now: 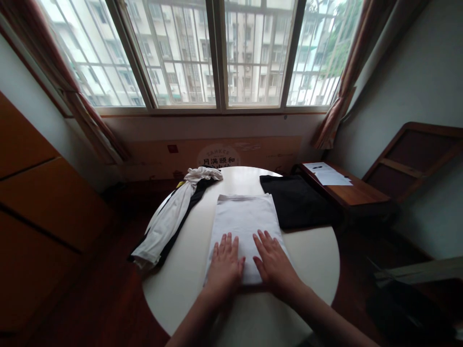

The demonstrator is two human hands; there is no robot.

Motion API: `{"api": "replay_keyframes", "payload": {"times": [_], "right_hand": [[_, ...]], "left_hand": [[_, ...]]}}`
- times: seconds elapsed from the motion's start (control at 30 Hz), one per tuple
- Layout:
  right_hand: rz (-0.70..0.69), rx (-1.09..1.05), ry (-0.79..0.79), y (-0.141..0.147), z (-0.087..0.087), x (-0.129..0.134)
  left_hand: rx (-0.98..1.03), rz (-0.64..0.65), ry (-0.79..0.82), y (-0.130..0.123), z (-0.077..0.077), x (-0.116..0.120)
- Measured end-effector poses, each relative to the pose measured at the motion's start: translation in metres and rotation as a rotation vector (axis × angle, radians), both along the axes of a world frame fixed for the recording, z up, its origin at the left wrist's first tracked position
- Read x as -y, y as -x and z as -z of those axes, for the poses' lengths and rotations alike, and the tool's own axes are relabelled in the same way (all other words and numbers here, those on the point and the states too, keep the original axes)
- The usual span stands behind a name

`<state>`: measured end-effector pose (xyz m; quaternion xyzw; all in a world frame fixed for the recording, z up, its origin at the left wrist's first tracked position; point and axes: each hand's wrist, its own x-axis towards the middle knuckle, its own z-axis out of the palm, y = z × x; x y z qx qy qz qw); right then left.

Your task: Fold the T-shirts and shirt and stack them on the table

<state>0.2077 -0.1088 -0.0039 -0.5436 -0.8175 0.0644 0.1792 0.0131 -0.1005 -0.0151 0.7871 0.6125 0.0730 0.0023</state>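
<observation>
A white cloth garment, folded into a neat rectangle, lies flat in the middle of the round white table. On its near left part rests my left hand, palm down with the fingers stretched out. My right hand lies flat on the near right part, fingers slightly spread. Neither hand grips anything. To the right is a folded black garment, apart from both hands. Along the table's left edge, white and black clothes lie loosely heaped, partly hanging over the rim.
A wooden chair with papers on its seat stands beyond the table on the right. A printed cardboard box leans below the barred window. Wooden cabinet doors are at the left. A dark object sits at the lower right.
</observation>
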Motion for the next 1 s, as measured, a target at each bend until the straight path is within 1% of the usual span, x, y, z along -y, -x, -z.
{"api": "replay_keyframes", "payload": {"times": [0.07,0.17,0.27,0.37,0.43,0.47,0.53,0.6,0.67,0.7,0.77,0.8,0.87,0.93,1.0], "right_hand": [[-0.027,0.063,0.082,0.006,0.013,-0.003],[-0.040,0.105,0.097,-0.003,0.026,-0.001],[-0.005,0.117,0.093,-0.020,0.033,0.005],[0.030,0.132,0.113,-0.039,0.039,0.012],[0.036,0.138,0.114,-0.049,0.039,0.016],[0.031,0.134,0.111,-0.052,0.036,0.015],[0.016,0.107,0.102,-0.051,0.024,0.007],[-0.021,0.051,0.102,-0.040,0.004,-0.015],[-0.071,-0.029,0.130,-0.019,-0.015,-0.052],[-0.086,-0.072,0.169,-0.006,-0.022,-0.074],[-0.049,-0.104,0.226,0.021,-0.029,-0.119],[-0.020,-0.093,0.242,0.032,-0.028,-0.139],[0.049,-0.028,0.261,0.045,-0.021,-0.172],[0.103,0.058,0.258,0.045,-0.008,-0.191],[0.147,0.128,0.238,0.036,0.005,-0.200]], "left_hand": [[-0.014,0.029,0.028,0.004,0.007,0.000],[-0.017,0.045,0.045,0.016,0.008,0.007],[-0.019,0.021,0.096,0.028,0.000,0.012],[-0.047,-0.027,0.200,0.043,-0.011,0.014],[-0.080,-0.037,0.268,0.054,-0.020,0.013],[-0.095,-0.036,0.287,0.059,-0.025,0.010],[-0.112,-0.026,0.278,0.065,-0.037,-0.001],[-0.106,-0.007,0.212,0.061,-0.047,-0.023],[-0.077,0.032,0.127,0.048,-0.054,-0.056],[-0.059,0.046,0.095,0.040,-0.055,-0.075],[-0.033,0.048,0.068,0.023,-0.050,-0.114],[-0.025,0.046,0.067,0.017,-0.046,-0.132],[-0.020,0.041,0.073,0.011,-0.035,-0.162],[-0.021,0.040,0.076,0.015,-0.023,-0.181],[-0.023,0.045,0.073,0.028,-0.014,-0.191]]}}
